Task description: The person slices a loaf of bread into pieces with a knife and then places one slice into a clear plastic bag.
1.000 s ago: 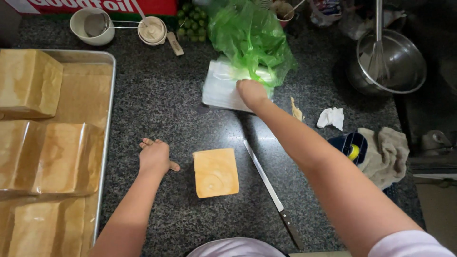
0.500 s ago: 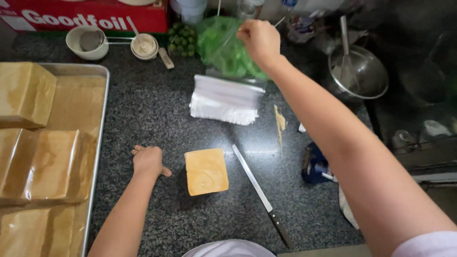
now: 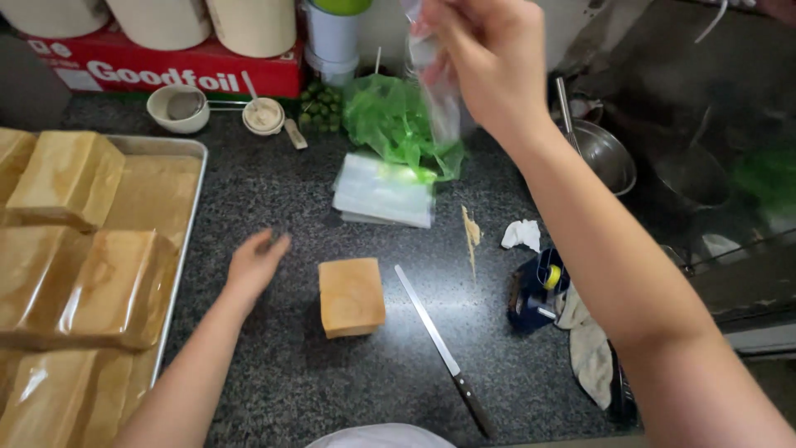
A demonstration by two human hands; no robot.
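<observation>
1 head-worn camera looks steeply down, close over a dark stone counter point(image 3: 274, 191), facing its back wall.

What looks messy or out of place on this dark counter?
A thin strip of tan scrap and a crumpled white tissue lie loose on the counter, right of the cut block. The long knife lies bare at a slant. Otherwise the stack of clear bags looks tidy.
</observation>
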